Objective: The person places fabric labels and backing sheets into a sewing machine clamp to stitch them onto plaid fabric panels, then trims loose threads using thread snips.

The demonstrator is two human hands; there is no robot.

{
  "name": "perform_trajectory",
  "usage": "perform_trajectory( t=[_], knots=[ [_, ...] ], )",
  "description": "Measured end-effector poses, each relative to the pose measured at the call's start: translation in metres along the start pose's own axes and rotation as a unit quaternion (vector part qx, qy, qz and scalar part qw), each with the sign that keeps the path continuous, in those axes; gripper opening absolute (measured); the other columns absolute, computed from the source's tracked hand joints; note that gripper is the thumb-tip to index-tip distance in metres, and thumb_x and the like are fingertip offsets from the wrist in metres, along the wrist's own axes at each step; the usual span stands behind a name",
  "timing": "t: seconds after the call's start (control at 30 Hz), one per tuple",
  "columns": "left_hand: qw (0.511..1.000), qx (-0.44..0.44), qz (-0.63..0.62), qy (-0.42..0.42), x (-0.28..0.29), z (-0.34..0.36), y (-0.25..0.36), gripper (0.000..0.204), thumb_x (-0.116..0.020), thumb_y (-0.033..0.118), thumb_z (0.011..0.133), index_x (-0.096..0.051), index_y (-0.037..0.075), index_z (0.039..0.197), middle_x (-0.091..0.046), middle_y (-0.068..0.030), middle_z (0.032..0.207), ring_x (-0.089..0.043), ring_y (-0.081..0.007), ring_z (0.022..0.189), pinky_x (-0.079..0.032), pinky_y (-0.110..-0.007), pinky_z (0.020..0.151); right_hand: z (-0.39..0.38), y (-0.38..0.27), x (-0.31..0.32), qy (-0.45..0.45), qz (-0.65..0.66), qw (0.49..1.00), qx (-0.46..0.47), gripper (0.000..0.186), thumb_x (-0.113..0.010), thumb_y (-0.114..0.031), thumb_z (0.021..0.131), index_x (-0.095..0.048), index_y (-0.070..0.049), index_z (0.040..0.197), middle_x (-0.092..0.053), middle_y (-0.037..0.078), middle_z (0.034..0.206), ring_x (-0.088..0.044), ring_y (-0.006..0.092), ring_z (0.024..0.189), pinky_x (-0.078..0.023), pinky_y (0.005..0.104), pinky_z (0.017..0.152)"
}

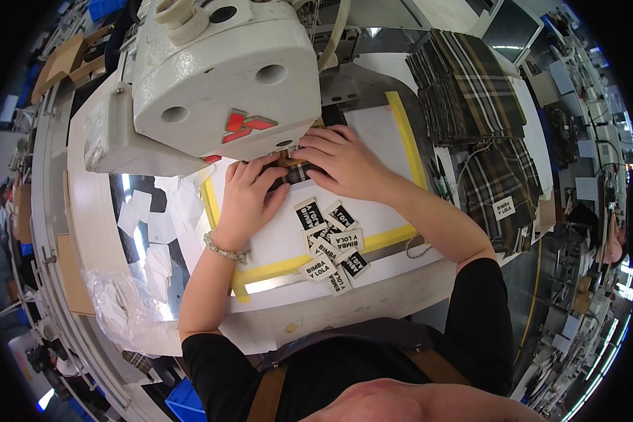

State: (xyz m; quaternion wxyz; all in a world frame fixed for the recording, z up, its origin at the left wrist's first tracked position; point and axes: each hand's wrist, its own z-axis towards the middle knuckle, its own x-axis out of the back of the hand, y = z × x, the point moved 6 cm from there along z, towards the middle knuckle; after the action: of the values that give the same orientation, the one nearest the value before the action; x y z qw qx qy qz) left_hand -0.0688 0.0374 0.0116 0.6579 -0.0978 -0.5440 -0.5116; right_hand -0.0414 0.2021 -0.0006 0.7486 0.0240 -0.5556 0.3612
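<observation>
Under the head of a white sewing machine (225, 77) lies a small piece of plaid fabric (299, 173), dark with brown and white lines. My left hand (250, 193) rests at the fabric's left side, fingers spread and bent, fingertips on it. From the right, my right hand (344, 162) reaches across with its fingers stretched out, their tips beside or on the fabric's upper edge. The machine head partly hides the fingertips and the needle area. Nearer to me, a loose pile of small black and white woven labels (330, 246) lies on the white work surface (260, 243).
Yellow tape (409, 141) borders the work surface. Stacked plaid fabric pieces (471, 84) stand at the far right, with more plaid fabric (499, 176) nearer. White paper pieces (158, 232) and a clear plastic bag (116, 302) lie on the left. Pens (443, 179) lie beside the right stack.
</observation>
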Motion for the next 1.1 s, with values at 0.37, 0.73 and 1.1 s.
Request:
perform_trajectory(
  t=[0.37, 0.73, 1.1],
  knots=[
    [0.999, 0.005, 0.028, -0.019, 0.001, -0.005, 0.003, 0.029, -0.071, 0.017, 0.08, -0.065, 0.011, 0.108, -0.059, -0.0112, 0.118, -0.053, -0.0291, 0.111, -0.037, -0.043, 0.098, -0.001, -0.001, 0.001, -0.008, 0.0, 1.0, 0.0, 0.037, -0.065, -0.018, 0.085, -0.06, -0.011, 0.121, -0.058, 0.006, 0.124, -0.05, 0.0222, 0.121, -0.034, 0.0422, 0.104],
    [0.995, 0.045, 0.078, -0.045, -0.001, -0.006, -0.009, 0.055, -0.068, 0.031, 0.083, -0.052, 0.005, 0.128, -0.057, -0.0146, 0.119, -0.049, -0.0342, 0.115, -0.029, -0.047, 0.106, -0.001, -0.002, -0.001, -0.012, -0.012, 1.0, 0.002, 0.038, -0.065, -0.019, 0.086, -0.06, -0.012, 0.123, -0.058, 0.006, 0.126, -0.05, 0.0218, 0.123, -0.035, 0.0423, 0.104],
    [0.995, -0.015, 0.098, -0.025, -0.006, -0.006, 0.002, 0.05, -0.069, 0.024, 0.081, -0.056, 0.005, 0.126, -0.062, -0.0139, 0.119, -0.057, -0.0313, 0.107, -0.036, -0.044, 0.101, -0.002, -0.002, 0.002, 0.029, 0.033, 0.999, -0.001, 0.031, -0.068, -0.013, 0.083, -0.065, -0.011, 0.114, -0.064, 0.003, 0.119, -0.059, 0.0203, 0.112, -0.037, 0.0404, 0.105]
  ],
)
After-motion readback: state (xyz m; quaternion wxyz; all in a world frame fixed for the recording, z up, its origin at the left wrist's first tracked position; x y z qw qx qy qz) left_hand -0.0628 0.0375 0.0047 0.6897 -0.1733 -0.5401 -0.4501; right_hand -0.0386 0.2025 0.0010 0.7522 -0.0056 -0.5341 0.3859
